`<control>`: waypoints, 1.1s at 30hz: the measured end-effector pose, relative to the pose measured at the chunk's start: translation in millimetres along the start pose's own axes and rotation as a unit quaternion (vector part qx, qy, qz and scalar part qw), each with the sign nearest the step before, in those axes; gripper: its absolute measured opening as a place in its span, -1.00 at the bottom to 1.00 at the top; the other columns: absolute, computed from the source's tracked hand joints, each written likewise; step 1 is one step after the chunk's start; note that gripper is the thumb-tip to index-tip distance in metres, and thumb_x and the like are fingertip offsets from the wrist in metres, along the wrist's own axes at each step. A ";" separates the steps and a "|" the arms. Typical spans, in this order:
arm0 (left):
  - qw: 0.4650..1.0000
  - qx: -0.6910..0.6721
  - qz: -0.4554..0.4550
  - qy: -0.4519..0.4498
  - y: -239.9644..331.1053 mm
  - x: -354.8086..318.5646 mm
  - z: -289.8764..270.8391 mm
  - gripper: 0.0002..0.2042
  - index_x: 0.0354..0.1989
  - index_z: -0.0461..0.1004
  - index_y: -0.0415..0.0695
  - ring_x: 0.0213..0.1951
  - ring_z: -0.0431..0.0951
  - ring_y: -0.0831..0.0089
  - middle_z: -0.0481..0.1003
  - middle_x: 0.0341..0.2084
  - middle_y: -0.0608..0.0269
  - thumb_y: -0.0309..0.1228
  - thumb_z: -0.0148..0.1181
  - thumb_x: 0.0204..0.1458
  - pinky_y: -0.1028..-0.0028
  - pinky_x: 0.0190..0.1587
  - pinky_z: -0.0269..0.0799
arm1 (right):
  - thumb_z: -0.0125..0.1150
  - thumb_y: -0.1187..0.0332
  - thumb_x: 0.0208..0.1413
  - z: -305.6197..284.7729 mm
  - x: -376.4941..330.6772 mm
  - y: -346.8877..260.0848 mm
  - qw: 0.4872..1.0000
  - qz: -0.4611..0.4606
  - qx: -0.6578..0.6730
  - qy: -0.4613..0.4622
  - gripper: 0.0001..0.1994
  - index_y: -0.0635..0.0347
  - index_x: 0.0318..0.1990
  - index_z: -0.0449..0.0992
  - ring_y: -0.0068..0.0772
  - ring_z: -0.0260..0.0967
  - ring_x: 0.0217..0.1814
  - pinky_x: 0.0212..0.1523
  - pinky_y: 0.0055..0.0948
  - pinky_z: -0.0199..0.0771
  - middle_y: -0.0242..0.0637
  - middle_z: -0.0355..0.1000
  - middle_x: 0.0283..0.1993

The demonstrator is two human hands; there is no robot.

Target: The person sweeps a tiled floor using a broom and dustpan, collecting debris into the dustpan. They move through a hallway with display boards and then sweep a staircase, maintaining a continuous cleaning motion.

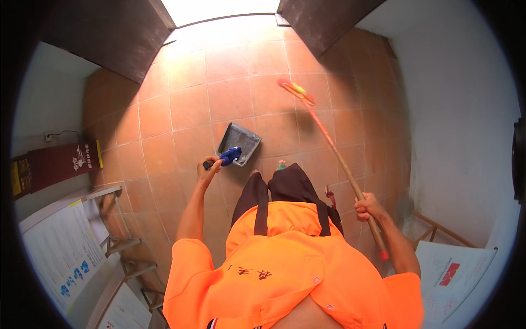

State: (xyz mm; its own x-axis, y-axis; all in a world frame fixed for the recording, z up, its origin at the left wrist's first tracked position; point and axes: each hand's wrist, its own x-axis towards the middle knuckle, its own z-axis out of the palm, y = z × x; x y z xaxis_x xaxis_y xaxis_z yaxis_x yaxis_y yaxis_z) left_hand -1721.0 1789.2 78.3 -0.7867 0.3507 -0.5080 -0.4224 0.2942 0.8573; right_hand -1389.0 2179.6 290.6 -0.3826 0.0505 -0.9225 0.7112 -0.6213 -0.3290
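Note:
My left hand (209, 170) grips the dark handle of a grey dustpan (239, 142) with a blue neck, which rests on the terracotta tile floor ahead of my feet. My right hand (367, 207) is closed around the long wooden shaft of a broom (329, 140). The shaft runs up and to the left, and its red and green head (296, 89) touches the floor beyond the dustpan. I wear an orange shirt (285, 263) and dark trousers (285, 189).
White walls close in on both sides. A metal stand with a board (118, 241) leans at the left, near a dark red banner (60, 164). A white printed board (452, 274) on a wooden frame stands at the right. A bright doorway (219, 8) lies ahead.

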 end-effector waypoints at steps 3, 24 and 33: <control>0.999 -0.012 -0.022 0.044 15.8 9.7 -17.3 -0.92 -0.47 0.44 -0.22 -0.59 0.46 0.59 0.51 -0.56 0.22 -0.48 0.18 -0.11 0.65 -0.54 0.40 | -0.05 0.58 -0.08 -9.6 42.3 -36.3 0.999 -0.037 0.027 0.000 -0.89 0.17 -0.48 0.18 -0.68 -0.02 -0.88 -0.87 -0.57 -0.06 -0.50 0.04 -0.77; 0.965 -0.092 0.011 0.245 196.9 96.3 -160.4 -0.94 -0.51 0.40 -0.23 -0.55 0.51 0.41 0.45 -0.40 0.12 -0.55 0.16 -0.09 0.55 -0.53 0.50 | 0.00 0.50 -0.19 271.7 269.4 -442.3 0.872 -0.215 -0.429 -0.099 -0.91 0.22 -0.61 0.23 -0.57 0.13 -0.82 -0.85 -0.54 0.14 -0.39 0.17 -0.74; 0.949 -0.140 -0.055 0.275 194.2 191.2 -214.9 -0.93 -0.47 0.38 -0.22 -0.55 0.52 0.38 0.45 -0.42 0.12 -0.52 0.14 -0.06 0.53 -0.53 0.51 | -0.02 0.55 -0.16 437.4 376.2 -524.4 0.889 -0.191 -0.401 -0.111 -0.34 0.12 0.21 0.01 -0.52 0.15 -0.76 -0.80 -0.50 0.22 -0.30 0.20 -0.64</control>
State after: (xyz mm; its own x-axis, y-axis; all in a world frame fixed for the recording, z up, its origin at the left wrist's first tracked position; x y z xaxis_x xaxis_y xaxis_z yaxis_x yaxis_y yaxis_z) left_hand -2050.2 1722.3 165.6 -0.8146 -0.2091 -0.5410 -0.5578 0.0266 0.8296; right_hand -2163.9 2182.3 204.3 -0.7300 -0.0723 -0.6796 0.6622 0.1708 -0.7296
